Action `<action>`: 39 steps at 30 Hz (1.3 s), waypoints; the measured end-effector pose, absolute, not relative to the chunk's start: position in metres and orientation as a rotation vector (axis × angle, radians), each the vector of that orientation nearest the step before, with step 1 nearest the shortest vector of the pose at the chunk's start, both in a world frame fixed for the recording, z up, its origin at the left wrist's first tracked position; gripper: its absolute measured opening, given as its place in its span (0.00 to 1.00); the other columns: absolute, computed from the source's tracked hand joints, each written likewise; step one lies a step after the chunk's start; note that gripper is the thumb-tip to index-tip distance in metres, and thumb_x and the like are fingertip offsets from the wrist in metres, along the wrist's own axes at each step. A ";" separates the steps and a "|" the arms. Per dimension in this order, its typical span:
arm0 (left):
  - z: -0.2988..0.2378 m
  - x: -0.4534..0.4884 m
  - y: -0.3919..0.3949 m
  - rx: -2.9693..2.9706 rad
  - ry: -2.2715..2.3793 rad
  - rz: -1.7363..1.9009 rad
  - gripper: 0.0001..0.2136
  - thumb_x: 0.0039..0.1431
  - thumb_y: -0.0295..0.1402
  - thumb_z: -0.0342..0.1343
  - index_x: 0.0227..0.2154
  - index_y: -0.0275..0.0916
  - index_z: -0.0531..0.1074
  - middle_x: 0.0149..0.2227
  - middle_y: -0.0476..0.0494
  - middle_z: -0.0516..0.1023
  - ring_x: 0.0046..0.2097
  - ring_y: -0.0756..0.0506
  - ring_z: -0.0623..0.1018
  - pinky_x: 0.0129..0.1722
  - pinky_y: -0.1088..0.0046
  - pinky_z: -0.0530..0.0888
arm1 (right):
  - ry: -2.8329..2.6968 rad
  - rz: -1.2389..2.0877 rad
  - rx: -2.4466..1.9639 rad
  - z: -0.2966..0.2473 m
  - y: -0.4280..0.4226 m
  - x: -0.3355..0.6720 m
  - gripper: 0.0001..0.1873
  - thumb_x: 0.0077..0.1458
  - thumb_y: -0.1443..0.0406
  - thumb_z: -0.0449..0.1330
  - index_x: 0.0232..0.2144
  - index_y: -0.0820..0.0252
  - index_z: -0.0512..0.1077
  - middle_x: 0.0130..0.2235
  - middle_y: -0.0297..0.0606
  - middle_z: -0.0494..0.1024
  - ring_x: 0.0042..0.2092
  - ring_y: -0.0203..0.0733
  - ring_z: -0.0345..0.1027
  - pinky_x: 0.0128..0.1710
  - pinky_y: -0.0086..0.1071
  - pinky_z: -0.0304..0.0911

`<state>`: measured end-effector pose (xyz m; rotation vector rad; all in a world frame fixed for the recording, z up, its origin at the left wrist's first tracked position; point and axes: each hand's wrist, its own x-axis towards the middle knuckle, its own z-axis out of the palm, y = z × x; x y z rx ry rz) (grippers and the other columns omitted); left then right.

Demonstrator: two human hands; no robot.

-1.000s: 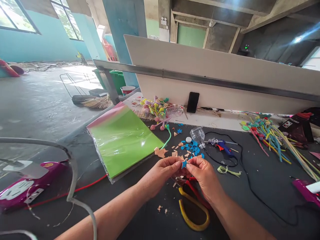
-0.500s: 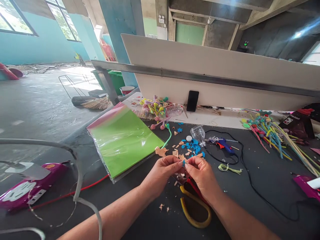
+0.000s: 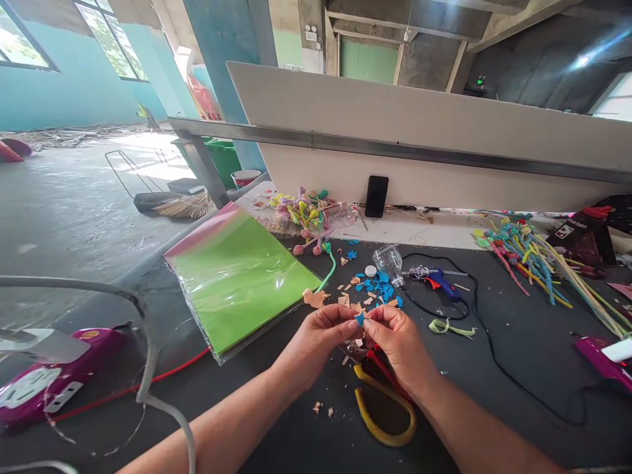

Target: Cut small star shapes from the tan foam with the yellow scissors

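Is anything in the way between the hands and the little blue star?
No, nothing visible. The left hand and the right hand already pinch the blue star between them. The scissors lie below the hands and blue scraps lie beyond, but neither comes between.

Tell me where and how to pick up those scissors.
Best take the scissors by the yellow handle, probably from the wearer's side: its curved loop lies exposed toward that side, while the metal end points away and the right hand partly covers the red handle.
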<state>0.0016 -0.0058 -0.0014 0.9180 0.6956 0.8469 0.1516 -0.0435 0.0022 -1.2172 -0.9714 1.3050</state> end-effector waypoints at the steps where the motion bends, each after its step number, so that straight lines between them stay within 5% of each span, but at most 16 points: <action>1: -0.002 0.002 -0.007 0.924 0.703 0.851 0.08 0.47 0.31 0.65 0.31 0.35 0.75 0.29 0.46 0.79 0.32 0.50 0.77 0.34 0.76 0.71 | -0.974 1.314 -1.219 0.002 -0.044 0.151 0.08 0.47 0.61 0.62 0.26 0.59 0.69 0.23 0.29 0.72 0.26 0.34 0.64 0.27 0.29 0.61; 39: -0.003 -0.001 0.001 0.991 0.746 0.944 0.09 0.48 0.35 0.63 0.25 0.34 0.71 0.24 0.46 0.77 0.27 0.51 0.74 0.31 0.76 0.69 | -1.180 1.150 -1.214 0.009 -0.041 0.158 0.03 0.53 0.63 0.57 0.30 0.57 0.68 0.26 0.28 0.71 0.30 0.35 0.65 0.34 0.30 0.62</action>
